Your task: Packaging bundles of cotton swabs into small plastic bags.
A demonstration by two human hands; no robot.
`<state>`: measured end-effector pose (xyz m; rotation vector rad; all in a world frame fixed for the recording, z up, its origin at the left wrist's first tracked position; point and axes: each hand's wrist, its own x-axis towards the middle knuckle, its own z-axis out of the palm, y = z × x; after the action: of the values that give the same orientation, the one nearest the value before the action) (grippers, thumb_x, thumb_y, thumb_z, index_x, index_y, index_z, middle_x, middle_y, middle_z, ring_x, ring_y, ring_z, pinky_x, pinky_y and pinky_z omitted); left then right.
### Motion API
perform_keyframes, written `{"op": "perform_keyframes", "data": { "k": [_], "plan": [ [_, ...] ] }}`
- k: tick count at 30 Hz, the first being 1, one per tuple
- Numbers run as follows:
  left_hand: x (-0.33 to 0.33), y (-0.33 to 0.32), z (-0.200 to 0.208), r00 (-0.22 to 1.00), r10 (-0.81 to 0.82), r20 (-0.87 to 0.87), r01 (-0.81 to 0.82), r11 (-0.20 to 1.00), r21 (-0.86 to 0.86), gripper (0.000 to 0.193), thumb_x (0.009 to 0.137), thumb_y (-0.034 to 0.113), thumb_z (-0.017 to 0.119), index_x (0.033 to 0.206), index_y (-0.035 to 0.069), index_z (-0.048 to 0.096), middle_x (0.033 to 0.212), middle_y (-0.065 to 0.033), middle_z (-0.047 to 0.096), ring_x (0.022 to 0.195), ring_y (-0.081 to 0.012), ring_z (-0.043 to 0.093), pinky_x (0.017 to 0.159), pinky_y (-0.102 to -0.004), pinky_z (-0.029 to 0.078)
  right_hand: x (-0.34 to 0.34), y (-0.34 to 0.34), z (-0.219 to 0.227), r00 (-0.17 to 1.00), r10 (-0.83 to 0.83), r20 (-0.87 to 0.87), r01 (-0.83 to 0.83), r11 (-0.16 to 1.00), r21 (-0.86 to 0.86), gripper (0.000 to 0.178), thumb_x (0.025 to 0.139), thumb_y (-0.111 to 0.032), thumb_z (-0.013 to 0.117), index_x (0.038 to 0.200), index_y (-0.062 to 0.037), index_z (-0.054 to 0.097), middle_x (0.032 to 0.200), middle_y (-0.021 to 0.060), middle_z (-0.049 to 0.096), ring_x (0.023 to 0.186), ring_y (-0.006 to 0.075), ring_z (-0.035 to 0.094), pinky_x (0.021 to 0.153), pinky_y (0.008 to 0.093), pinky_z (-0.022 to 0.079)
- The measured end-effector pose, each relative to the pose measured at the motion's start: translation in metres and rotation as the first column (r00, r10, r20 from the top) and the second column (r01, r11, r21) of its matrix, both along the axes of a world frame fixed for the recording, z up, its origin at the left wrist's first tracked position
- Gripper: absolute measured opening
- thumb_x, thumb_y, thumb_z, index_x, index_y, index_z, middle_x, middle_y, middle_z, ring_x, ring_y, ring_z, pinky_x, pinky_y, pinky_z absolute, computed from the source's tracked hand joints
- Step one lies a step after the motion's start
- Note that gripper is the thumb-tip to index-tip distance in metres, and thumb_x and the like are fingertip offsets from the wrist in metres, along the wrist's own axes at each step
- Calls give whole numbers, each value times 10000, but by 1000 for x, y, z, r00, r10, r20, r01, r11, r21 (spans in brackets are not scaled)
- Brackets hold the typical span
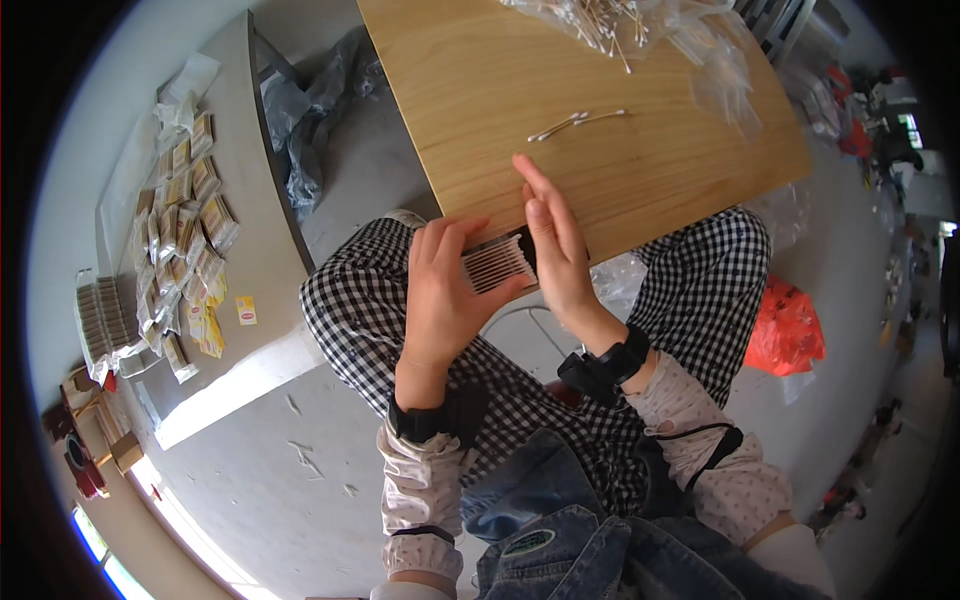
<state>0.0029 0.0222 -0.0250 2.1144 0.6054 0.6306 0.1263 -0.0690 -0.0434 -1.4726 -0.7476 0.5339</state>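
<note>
My left hand (440, 285) is closed around a small flat pack of cotton swabs (497, 265), its thumb along the near side and its fingers over the far side. The swabs lie in a neat row, with white tips along the right end. My right hand (560, 250) is held flat, fingers stretched out, its palm side against that end of the pack. A dark edge shows beside the pack, partly hidden by my right hand. Both hands are at the near edge of the wooden table (450, 110). A few loose cotton swabs (578, 119) lie farther back on it.
A clear plastic bag of loose swabs (600, 22) lies at the table's far edge. On the grey table (265, 240) at left are many filled swab packs (185, 220) and a yellow card (246, 310). A red plastic bag (785, 328) sits at right. Litter (305, 458) dots the floor.
</note>
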Motion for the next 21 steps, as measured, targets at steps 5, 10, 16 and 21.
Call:
{"op": "perform_keyframes", "data": {
  "k": [5,10,16,21],
  "plan": [
    [-16,2,-5,967,238,-96,-253,944,-211,447,724,131,872,1076,-2,632,944,-98,618,895,-232,587,820,-349,504,11,-24,4,982,14,-190,4,996,92,569,1118,-364,314,1544,12,301,1608,193,305,1514,251,254,1249,410,201],
    [-29,4,-6,972,194,-133,-225,930,-292,440,738,122,864,1088,-3,628,964,-109,617,912,-237,594,826,-342,503,-17,-18,6,953,92,-290,-61,991,115,597,1111,-378,332,1535,40,298,1603,224,301,1511,295,263,1244,438,213],
    [-107,67,10,715,700,-12,-699,712,-67,218,888,76,712,1083,6,646,1046,-91,689,850,-200,657,806,-318,485,19,-71,27,999,-27,30,27,1000,-13,465,1103,-244,382,1471,40,411,1526,230,431,1432,290,412,1184,452,328],
    [-225,146,-80,313,918,-241,-865,381,327,385,832,237,802,1087,5,630,1091,-126,626,1009,-260,595,865,-408,489,28,-113,18,998,-61,-14,59,989,-133,425,1091,-217,417,1438,24,459,1475,194,507,1365,270,490,1110,394,400]
  ]
}}
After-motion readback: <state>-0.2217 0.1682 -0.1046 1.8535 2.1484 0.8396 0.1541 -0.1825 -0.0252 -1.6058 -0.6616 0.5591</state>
